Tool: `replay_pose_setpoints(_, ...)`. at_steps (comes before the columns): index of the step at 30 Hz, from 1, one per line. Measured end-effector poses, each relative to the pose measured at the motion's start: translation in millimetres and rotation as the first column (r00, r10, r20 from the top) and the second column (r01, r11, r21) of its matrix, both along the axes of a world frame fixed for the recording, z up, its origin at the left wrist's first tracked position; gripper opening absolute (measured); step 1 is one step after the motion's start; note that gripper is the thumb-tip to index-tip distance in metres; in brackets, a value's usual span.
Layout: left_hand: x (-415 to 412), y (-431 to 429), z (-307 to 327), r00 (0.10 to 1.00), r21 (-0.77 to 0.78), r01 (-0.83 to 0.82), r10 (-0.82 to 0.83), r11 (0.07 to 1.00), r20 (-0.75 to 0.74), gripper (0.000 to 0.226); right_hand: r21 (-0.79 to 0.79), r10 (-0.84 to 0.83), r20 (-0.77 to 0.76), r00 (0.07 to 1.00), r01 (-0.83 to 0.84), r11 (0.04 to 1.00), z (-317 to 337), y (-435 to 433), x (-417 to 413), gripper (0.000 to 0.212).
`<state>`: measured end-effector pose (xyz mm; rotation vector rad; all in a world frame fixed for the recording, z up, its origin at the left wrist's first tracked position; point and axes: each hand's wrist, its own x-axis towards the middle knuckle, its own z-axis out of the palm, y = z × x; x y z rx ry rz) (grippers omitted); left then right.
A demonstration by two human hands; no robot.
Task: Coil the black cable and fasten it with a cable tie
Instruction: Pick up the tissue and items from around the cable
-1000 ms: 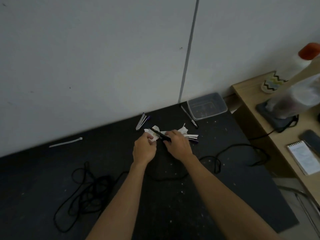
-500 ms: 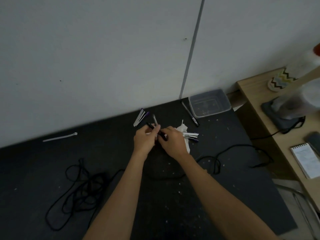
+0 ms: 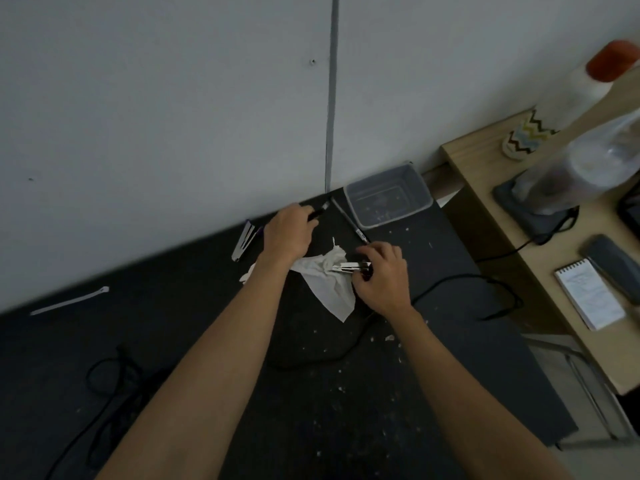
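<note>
The black cable (image 3: 460, 279) trails loose over the dark table (image 3: 346, 427), with a tangled heap (image 3: 114, 382) at the lower left and a run curving right toward the table's edge. My left hand (image 3: 287, 233) grips a black pen (image 3: 317, 213) near the wall. My right hand (image 3: 381, 277) pinches a small bundle of white cable ties (image 3: 349, 267) that lies on a crumpled white tissue (image 3: 329, 282). A single white cable tie (image 3: 69, 301) lies alone at the far left.
A clear plastic box (image 3: 389, 195) stands at the table's back by the wall, a pen (image 3: 349, 221) in front of it. More ties (image 3: 244, 240) lie left of my left hand. A wooden desk (image 3: 485, 188) at right carries a notepad (image 3: 590, 294), bottles and a phone.
My hands have parted. The left hand carried the black pen back toward the wall; the right moved right onto the ties, uncovering the tissue.
</note>
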<state>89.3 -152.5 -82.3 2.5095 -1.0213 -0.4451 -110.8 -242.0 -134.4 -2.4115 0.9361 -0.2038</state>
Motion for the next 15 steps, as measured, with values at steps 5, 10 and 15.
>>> replay_pose_setpoints(5,3.2,-18.7,-24.2,0.985,0.224,0.103,-0.131,0.969,0.114,0.025,-0.051,0.159,-0.042,0.986,-0.161,0.986,-16.8,-15.5,-9.8,0.039)
replay_pose_setpoints(10,1.9,-19.2,-30.2,0.996,0.129,0.053,-0.062,0.99,0.065,0.034,-0.019,0.048,0.055,0.997,-0.047,0.999,-14.8,-26.2,-21.2,0.036)
replay_pose_setpoints(15,-4.4,-8.1,-17.7,0.999,0.015,-0.005,0.005,1.0,-0.033,0.04,-0.075,-0.154,-0.014,0.988,0.152,0.985,-14.3,-28.0,-34.1,0.037)
